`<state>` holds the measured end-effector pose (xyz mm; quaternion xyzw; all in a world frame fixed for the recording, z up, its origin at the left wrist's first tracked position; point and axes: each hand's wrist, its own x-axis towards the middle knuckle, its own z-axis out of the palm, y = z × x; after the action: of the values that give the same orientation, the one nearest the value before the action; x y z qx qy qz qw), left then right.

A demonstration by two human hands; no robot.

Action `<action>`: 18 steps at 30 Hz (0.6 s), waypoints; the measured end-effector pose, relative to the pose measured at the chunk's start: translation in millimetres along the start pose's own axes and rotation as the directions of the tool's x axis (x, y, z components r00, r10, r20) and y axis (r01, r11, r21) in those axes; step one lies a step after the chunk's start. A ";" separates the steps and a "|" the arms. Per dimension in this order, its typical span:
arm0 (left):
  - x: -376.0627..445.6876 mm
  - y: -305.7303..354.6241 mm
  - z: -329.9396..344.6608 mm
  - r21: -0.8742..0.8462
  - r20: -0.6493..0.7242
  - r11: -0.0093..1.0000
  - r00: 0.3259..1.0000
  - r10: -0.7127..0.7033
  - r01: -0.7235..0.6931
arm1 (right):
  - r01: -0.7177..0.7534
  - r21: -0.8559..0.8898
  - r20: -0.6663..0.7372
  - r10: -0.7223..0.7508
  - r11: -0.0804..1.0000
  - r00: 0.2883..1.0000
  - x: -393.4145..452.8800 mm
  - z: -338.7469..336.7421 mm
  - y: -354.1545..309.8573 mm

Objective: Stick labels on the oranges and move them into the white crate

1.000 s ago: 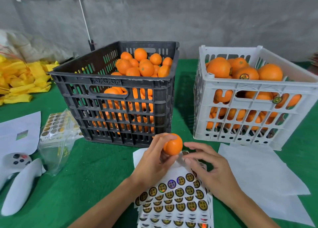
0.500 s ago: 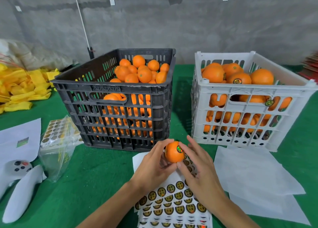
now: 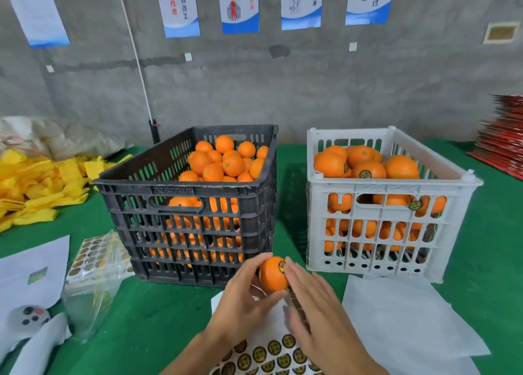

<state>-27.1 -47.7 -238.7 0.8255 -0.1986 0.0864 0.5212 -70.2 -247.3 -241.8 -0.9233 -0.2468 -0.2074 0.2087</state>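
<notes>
Nearest, a label sheet (image 3: 271, 355) lies on the green table (image 3: 152, 329), rows of round gold-and-black stickers showing between the two forearms; white paper (image 3: 402, 318) lies to its right. Above the sheet the left hand (image 3: 240, 304) grips an orange (image 3: 271, 274), thumb curled under it and fingers wrapped over its top and far side; a round label (image 3: 282, 266) sits on the fruit's upper right. The right hand (image 3: 317, 315) lies flat just beside the orange, fingers straight and pressed together, fingertips (image 3: 291, 267) at the label; whether they touch it I cannot tell. At the left edge sit a clear bag (image 3: 93, 287) of sticker sheets and more white sheets (image 3: 31, 270). Behind the hands stand two crates, apart from each other: the black crate (image 3: 195, 224) on the left, heaped with unlabelled oranges, and the white crate (image 3: 387, 227) on the right, holding oranges, several with labels showing. Farther left lies a pile of yellow pieces (image 3: 36, 188); at the far right a red stack (image 3: 503, 137); posters (image 3: 240, 4) hang on the grey wall.
</notes>
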 end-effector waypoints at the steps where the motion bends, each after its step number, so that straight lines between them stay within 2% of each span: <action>1: 4.9 6.9 -2.8 -0.001 0.003 1.000 1.000 0.007 -0.007 | 0.010 -0.020 -0.073 -0.011 1.000 0.997 2.5 -5.6 -0.2; 3: 18.4 26.6 -8.2 -0.015 0.008 1.000 1.000 0.026 -0.026 | 0.013 -0.072 -0.203 -0.027 0.997 0.979 13.6 -19.5 -0.7; 6: 53.4 71.4 -17.0 -0.015 -0.020 0.990 0.990 0.137 -0.138 | -0.009 -0.132 -0.352 -0.038 0.991 0.935 43.5 -47.0 -3.2; 11: 122.1 145.6 -16.9 0.019 -0.125 0.927 0.919 0.374 -0.375 | -0.063 -0.150 -0.487 -0.019 0.987 0.873 97.8 -114.6 6.2; 13: 152.9 171.0 -12.3 0.035 -0.128 0.906 0.897 0.423 -0.422 | -0.119 -0.180 -0.538 0.003 0.976 0.843 115.4 -140.5 12.0; 16: 195.1 206.7 -1.9 0.033 -0.050 0.933 0.932 0.359 -0.357 | -0.271 -0.304 -0.578 0.049 0.913 0.814 134.7 -171.0 14.1; 18: 215.1 218.6 2.1 0.083 0.018 0.952 0.956 0.294 -0.294 | -0.322 -0.330 -0.557 0.092 0.887 0.825 141.4 -180.3 8.9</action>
<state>76.3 -183.3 16.1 0.8084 -0.3169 0.1690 0.4665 -3.8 -290.1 -26.4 -0.8750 -0.0268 -0.4748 0.0913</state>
